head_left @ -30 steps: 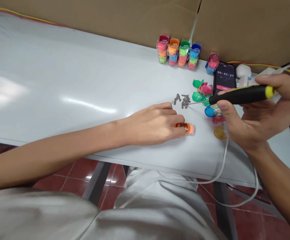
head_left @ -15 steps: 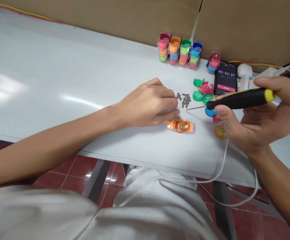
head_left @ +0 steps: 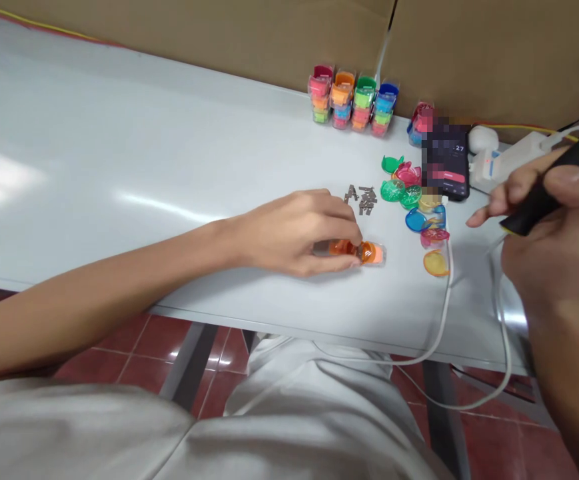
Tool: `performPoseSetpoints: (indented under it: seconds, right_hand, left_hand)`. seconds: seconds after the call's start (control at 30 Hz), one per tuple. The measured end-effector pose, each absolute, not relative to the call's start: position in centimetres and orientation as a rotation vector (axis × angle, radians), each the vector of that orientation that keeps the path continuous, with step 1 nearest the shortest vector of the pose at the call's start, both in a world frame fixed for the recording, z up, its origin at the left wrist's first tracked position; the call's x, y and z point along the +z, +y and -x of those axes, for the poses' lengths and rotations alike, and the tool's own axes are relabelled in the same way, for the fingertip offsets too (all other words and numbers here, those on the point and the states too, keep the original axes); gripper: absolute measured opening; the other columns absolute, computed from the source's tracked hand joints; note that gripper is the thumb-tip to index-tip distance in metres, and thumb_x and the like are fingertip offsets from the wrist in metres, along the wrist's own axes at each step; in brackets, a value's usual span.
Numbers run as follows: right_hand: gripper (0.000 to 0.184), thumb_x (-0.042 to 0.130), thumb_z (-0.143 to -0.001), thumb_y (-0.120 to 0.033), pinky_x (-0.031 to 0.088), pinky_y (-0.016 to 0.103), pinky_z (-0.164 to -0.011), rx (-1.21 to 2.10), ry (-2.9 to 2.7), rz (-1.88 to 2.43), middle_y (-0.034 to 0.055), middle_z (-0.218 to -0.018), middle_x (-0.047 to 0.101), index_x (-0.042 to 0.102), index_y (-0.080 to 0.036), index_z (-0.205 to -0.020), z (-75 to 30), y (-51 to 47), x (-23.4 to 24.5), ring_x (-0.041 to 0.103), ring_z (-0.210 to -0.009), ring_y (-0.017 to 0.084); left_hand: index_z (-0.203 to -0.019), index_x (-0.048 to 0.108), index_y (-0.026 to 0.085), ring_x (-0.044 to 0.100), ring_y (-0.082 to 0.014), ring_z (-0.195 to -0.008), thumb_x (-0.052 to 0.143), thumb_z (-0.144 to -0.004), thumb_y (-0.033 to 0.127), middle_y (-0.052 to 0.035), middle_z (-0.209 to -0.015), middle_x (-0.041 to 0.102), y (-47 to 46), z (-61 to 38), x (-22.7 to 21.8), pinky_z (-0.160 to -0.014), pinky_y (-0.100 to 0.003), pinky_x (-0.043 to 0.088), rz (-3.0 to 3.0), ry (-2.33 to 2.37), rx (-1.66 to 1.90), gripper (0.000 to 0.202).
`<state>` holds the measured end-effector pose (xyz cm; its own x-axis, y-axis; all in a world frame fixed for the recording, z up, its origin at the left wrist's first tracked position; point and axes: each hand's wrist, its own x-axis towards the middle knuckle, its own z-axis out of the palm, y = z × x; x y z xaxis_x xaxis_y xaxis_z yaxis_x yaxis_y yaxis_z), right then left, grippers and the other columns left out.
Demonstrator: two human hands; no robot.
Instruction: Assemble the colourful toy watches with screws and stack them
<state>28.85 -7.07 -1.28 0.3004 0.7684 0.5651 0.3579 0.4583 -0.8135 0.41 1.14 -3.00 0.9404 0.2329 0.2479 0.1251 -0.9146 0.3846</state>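
An orange pencil sharpener (head_left: 372, 253) with clear ends lies on the white table. My left hand (head_left: 299, 233) reaches over its left part, thumb and index finger closed on the middle; the fingers hide the rest. Just beyond that hand is a small pile of thin grey metal pieces (head_left: 368, 200). At the right edge my right hand (head_left: 559, 250) grips a screwdriver by its black handle (head_left: 533, 205). Its tip cannot be made out clearly.
Loose coloured translucent plastic covers (head_left: 392, 191) lie right of the metal pieces. Stacks of colourful sharpeners (head_left: 366, 100) stand along the back wall. A phone (head_left: 456, 180), a white power strip (head_left: 514, 160) and a white cable (head_left: 449, 300) occupy the right side.
My left hand has come down from beside the metal pieces onto the orange sharpener. My right hand has moved right with the screwdriver, away from the pieces.
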Motion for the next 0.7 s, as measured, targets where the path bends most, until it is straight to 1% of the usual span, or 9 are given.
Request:
performPoseSetpoints:
  seconds: [0.03,0.07,0.1,0.2,0.27,0.4,0.47,0.57,0.7]
  right_hand:
    - [0.042,0.052,-0.084,-0.019,0.048,0.029,-0.052,0.311,-1.317,1.105,-0.0025,-0.083,0.056,0.068,-0.032,-0.121,-29.2,-6.7,-1.2,0.059,-0.064,0.010]
    - [0.051,0.055,-0.078,-0.014,0.042,0.027,-0.047,0.329,-1.349,1.197,-0.0028,-0.081,0.057,0.066,-0.031,-0.124,-29.5,-6.3,-1.1,0.052,-0.054,0.008]
    - [0.045,0.058,-0.077,-0.015,0.039,0.027,-0.047,0.370,-1.480,1.328,-0.0026,-0.079,0.059,0.068,-0.029,-0.118,-29.8,-6.1,-0.9,0.051,-0.051,0.008]
    - [0.032,0.067,-0.075,-0.018,0.039,0.028,-0.057,0.236,-1.920,1.658,-0.0022,-0.079,0.063,0.067,-0.025,-0.106,-30.5,-6.3,0.0,0.053,-0.059,0.010]
    - [0.030,0.071,-0.076,-0.022,0.038,0.028,-0.061,0.153,-2.187,1.733,-0.0045,-0.076,0.062,0.064,-0.025,-0.105,-30.7,-6.8,0.9,0.049,-0.059,0.009]
    - [0.026,0.075,-0.082,-0.027,0.037,0.027,-0.062,0.310,-2.490,1.722,-0.0083,-0.064,0.057,0.063,-0.027,-0.105,-31.2,-7.6,2.1,0.043,-0.053,0.009]
    - [0.022,0.075,-0.084,-0.028,0.039,0.028,-0.066,0.367,-2.530,1.701,-0.0070,-0.071,0.064,0.066,-0.028,-0.103,-31.6,-7.7,2.1,0.051,-0.059,0.011]
    - [0.026,0.074,-0.085,-0.027,0.042,0.030,-0.071,0.483,-2.562,1.662,-0.0050,-0.094,0.075,0.070,-0.031,-0.111,-31.9,-7.6,1.5,0.063,-0.072,0.014]
    - [0.028,0.074,-0.083,-0.023,0.042,0.030,-0.067,0.557,-2.541,1.619,-0.0046,-0.097,0.076,0.071,-0.030,-0.111,-31.5,-7.6,1.1,0.066,-0.073,0.016]
  left_hand:
    - [-0.110,0.075,0.020,0.070,-0.0178,-0.088,0.060,-0.102,0.039,-0.0060,-0.101,0.076,1.0,-0.4,-3.1,-0.087,-0.033,0.050,-2.724,0.237,0.399,0.025]
    - [-0.111,0.075,0.020,0.070,-0.0178,-0.088,0.061,-0.101,0.038,-0.0061,-0.102,0.075,0.9,-0.4,-3.2,-0.087,-0.033,0.050,-2.728,0.220,0.390,0.024]
    - [-0.113,0.075,0.020,0.070,-0.0177,-0.088,0.062,-0.101,0.037,-0.0061,-0.102,0.075,0.9,-0.5,-3.3,-0.087,-0.033,0.050,-2.739,0.207,0.385,0.024]
    - [-0.113,0.074,0.021,0.070,-0.0175,-0.087,0.060,-0.102,0.034,-0.0061,-0.103,0.075,1.0,-0.5,-3.6,-0.086,-0.033,0.050,-2.787,0.182,0.389,0.022]
    - [-0.111,0.074,0.020,0.070,-0.0178,-0.086,0.058,-0.103,0.033,-0.0066,-0.102,0.075,1.1,-0.5,-3.7,-0.085,-0.033,0.051,-2.815,0.172,0.404,0.023]
    - [-0.110,0.074,0.019,0.070,-0.0186,-0.087,0.057,-0.103,0.034,-0.0067,-0.101,0.075,1.2,-0.5,-3.8,-0.086,-0.034,0.052,-2.841,0.191,0.415,0.023]
    - [-0.111,0.074,0.019,0.071,-0.0185,-0.087,0.057,-0.103,0.034,-0.0066,-0.101,0.074,1.2,-0.6,-3.7,-0.086,-0.034,0.052,-2.850,0.201,0.401,0.023]
    - [-0.111,0.073,0.020,0.071,-0.0182,-0.088,0.055,-0.104,0.033,-0.0063,-0.103,0.075,1.2,-0.6,-3.6,-0.086,-0.033,0.052,-2.869,0.218,0.369,0.023]
    - [-0.111,0.073,0.020,0.071,-0.0185,-0.089,0.057,-0.104,0.035,-0.0067,-0.103,0.075,1.0,-0.7,-3.6,-0.086,-0.033,0.051,-2.872,0.223,0.397,0.024]
